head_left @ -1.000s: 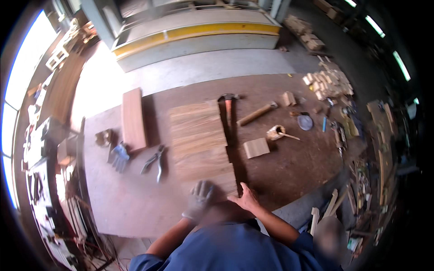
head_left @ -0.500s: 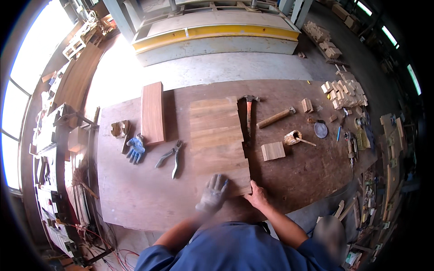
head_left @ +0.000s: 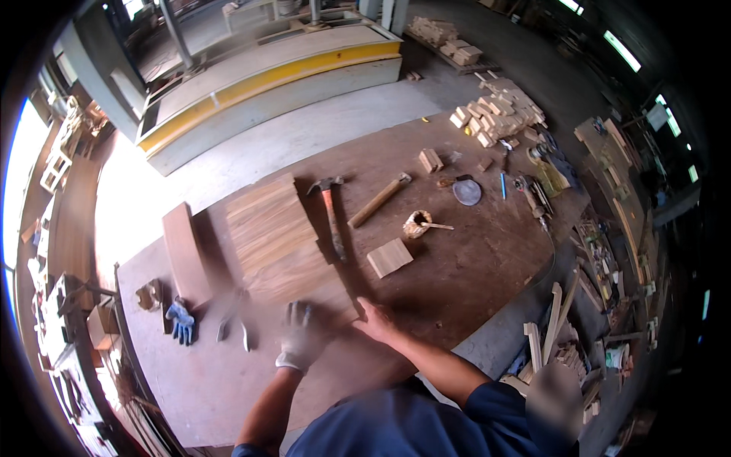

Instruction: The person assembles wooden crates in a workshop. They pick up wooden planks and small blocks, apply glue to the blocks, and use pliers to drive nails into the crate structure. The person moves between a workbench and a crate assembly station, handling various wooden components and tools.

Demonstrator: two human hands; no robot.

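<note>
A wooden panel (head_left: 270, 236) of glued strips, its right edge stepped, lies on the large brown table (head_left: 472, 286). My left hand (head_left: 303, 339), in a grey-white work glove, rests flat with fingers stretched over the panel's near edge. At the near right corner my bare right hand (head_left: 375, 320) grips the panel's edge; some of its fingers are hidden. Along the panel's right side lie a claw hammer (head_left: 330, 217) with an orange-and-black handle and a wooden-handled hammer (head_left: 379, 201). Pliers (head_left: 236, 327), partly blurred, lie left of my gloved hand.
A long board (head_left: 185, 255) and a blue glove (head_left: 180, 321) lie left. Right of the panel are a wood block (head_left: 390, 258), a glue-stained pot (head_left: 417, 223) with a stick, and a grey round lid (head_left: 467, 192). Stacked blocks (head_left: 499, 113) occupy the far right corner.
The view has turned, so the table and everything on it appear tilted and shifted left. Both hands remain at the panel's near edge, the left still flat and the right still at the corner.
</note>
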